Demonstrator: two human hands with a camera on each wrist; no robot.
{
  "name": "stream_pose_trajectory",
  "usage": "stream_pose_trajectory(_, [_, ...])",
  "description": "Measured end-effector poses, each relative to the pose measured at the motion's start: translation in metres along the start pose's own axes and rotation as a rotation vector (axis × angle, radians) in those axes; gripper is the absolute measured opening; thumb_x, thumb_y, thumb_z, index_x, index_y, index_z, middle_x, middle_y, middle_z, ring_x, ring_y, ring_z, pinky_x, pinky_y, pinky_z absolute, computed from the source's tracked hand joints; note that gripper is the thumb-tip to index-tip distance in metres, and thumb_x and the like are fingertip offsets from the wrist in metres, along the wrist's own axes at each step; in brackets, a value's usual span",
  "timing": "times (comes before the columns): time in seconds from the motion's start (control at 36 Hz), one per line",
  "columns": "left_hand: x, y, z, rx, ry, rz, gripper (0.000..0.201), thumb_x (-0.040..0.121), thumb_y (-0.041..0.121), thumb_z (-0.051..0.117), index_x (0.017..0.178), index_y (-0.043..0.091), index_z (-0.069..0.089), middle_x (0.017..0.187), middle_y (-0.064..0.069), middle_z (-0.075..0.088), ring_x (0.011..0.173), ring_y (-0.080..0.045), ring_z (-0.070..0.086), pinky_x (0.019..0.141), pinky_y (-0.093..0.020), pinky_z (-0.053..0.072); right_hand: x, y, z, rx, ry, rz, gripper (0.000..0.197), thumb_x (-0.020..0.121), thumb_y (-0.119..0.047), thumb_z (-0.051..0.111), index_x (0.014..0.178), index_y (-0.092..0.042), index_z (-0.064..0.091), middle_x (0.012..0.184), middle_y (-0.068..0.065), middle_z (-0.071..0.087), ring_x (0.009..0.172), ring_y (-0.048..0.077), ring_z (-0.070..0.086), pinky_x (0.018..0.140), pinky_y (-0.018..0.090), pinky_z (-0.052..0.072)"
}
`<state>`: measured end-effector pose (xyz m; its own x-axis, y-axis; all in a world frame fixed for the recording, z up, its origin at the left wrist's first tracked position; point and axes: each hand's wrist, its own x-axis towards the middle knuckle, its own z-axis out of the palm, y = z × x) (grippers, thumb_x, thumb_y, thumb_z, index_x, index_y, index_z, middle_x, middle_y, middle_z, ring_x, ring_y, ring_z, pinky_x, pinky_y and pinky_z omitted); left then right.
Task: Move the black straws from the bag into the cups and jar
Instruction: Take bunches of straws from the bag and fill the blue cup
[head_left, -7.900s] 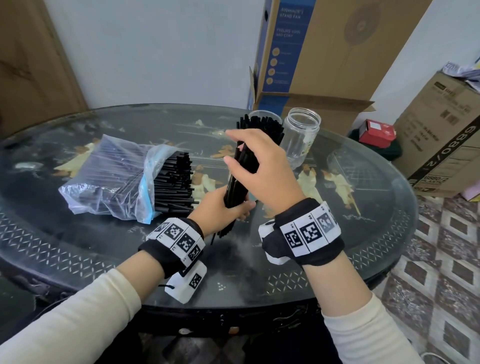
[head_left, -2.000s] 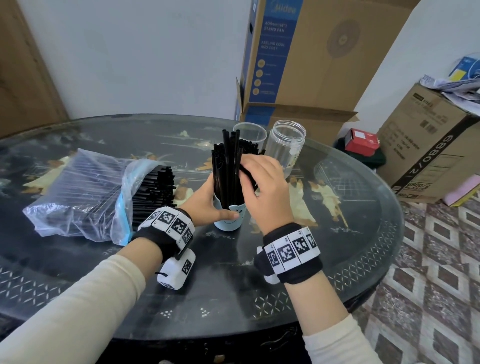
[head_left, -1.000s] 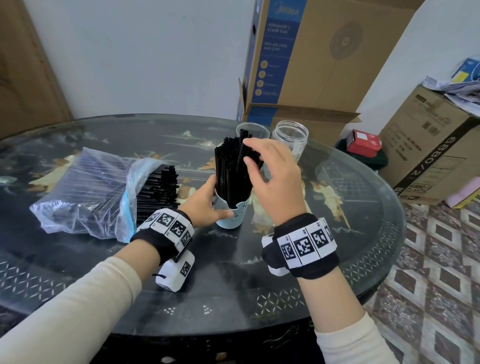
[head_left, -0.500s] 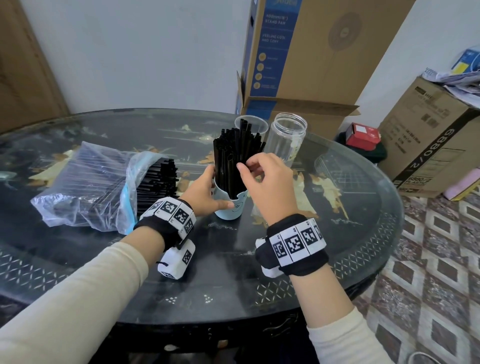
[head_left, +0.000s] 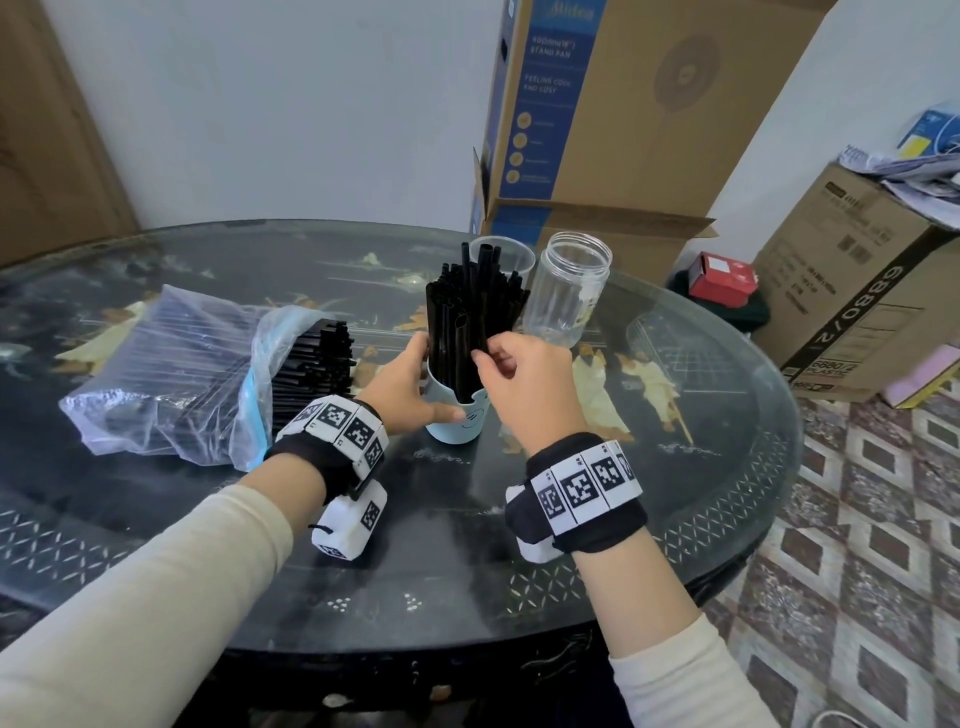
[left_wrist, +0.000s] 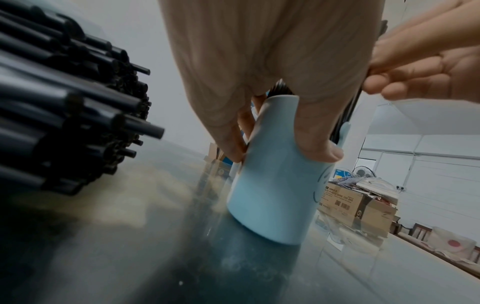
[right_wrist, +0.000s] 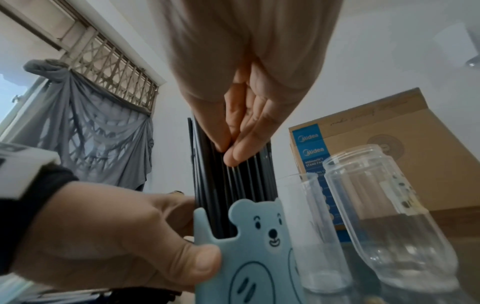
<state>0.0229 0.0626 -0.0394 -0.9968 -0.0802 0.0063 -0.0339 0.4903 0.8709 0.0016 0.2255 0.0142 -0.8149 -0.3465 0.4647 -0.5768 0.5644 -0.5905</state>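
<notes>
A light blue bear cup (head_left: 460, 423) stands on the dark glass table (head_left: 519, 561), packed with upright black straws (head_left: 467, 306). My left hand (head_left: 437, 380) grips the cup's side, thumb (left_wrist: 320, 147) on the front and fingers behind. My right hand (head_left: 488, 361) pinches a few straws (right_wrist: 233, 185) just above the cup's rim. The clear bag (head_left: 171, 374) lies to the left with more black straws (head_left: 322, 364) sticking out of its mouth. Behind the blue cup stand a clear cup (head_left: 511, 254) and a clear jar (head_left: 569, 291), the jar empty.
Large cardboard boxes (head_left: 613, 119) rise behind the table, and another box (head_left: 857, 291) with a small red box (head_left: 722, 273) stands on the floor at right. The table's rounded edge (head_left: 753, 519) curves close by on the right.
My right hand has dropped from the straw tops to the bundle's lower part. The straws now sit deeper in the blue cup. The left hand keeps its grip on the cup.
</notes>
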Motion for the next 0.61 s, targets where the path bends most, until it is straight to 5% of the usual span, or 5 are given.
stream_pose_trajectory(0.11, [0.001, 0.0, 0.0, 0.005, 0.001, -0.001, 0.083, 0.071, 0.014, 0.083, 0.135, 0.023, 0.031, 0.107, 0.028, 0.048, 0.092, 0.021, 0.045, 0.074, 0.0, 0.039, 0.003, -0.003, -0.003, 0.023, -0.028, 0.034, 0.011, 0.087, -0.018, 0.068, 0.08, -0.01, 0.071, 0.067, -0.003, 0.064, 0.066, 0.014, 0.063, 0.072, 0.032, 0.056])
stream_pose_trajectory(0.17, [0.002, 0.0, -0.001, 0.008, 0.002, -0.004, 0.083, 0.071, 0.015, 0.083, 0.135, 0.023, 0.031, 0.106, 0.028, 0.048, 0.092, 0.019, 0.047, 0.069, 0.001, 0.038, 0.003, -0.003, -0.004, 0.018, -0.027, 0.04, 0.012, 0.085, -0.021, 0.069, 0.076, -0.012, 0.067, 0.068, -0.003, 0.064, 0.067, 0.014, 0.063, 0.072, 0.033, 0.055])
stream_pose_trajectory(0.28, [0.002, 0.0, -0.001, 0.024, -0.005, -0.005, 0.086, 0.071, 0.017, 0.083, 0.137, 0.024, 0.029, 0.112, 0.019, 0.052, 0.103, 0.001, 0.05, 0.079, -0.006, 0.037, 0.003, -0.009, -0.004, 0.052, 0.092, 0.007, 0.014, 0.083, -0.019, 0.07, 0.076, -0.017, 0.058, 0.074, 0.0, 0.061, 0.067, 0.014, 0.06, 0.066, 0.03, 0.052])
stream_pose_trajectory(0.39, [0.002, -0.001, -0.002, 0.027, -0.014, -0.002, 0.091, 0.07, 0.02, 0.084, 0.139, 0.026, 0.026, 0.122, 0.013, 0.053, 0.111, -0.007, 0.05, 0.096, -0.026, 0.043, 0.005, -0.016, -0.002, 0.099, 0.173, -0.061, 0.007, 0.083, -0.014, 0.069, 0.088, -0.012, 0.066, 0.082, 0.0, 0.061, 0.068, 0.012, 0.059, 0.063, 0.017, 0.046])
stream_pose_trajectory(0.61, [0.002, -0.002, -0.002, 0.043, -0.009, 0.013, 0.09, 0.069, 0.02, 0.084, 0.139, 0.024, 0.027, 0.12, 0.013, 0.054, 0.109, -0.006, 0.05, 0.09, -0.022, 0.04, 0.008, -0.014, -0.005, 0.088, 0.085, -0.016, 0.002, 0.084, -0.015, 0.068, 0.085, -0.013, 0.067, 0.072, -0.003, 0.06, 0.065, 0.009, 0.056, 0.063, 0.017, 0.046])
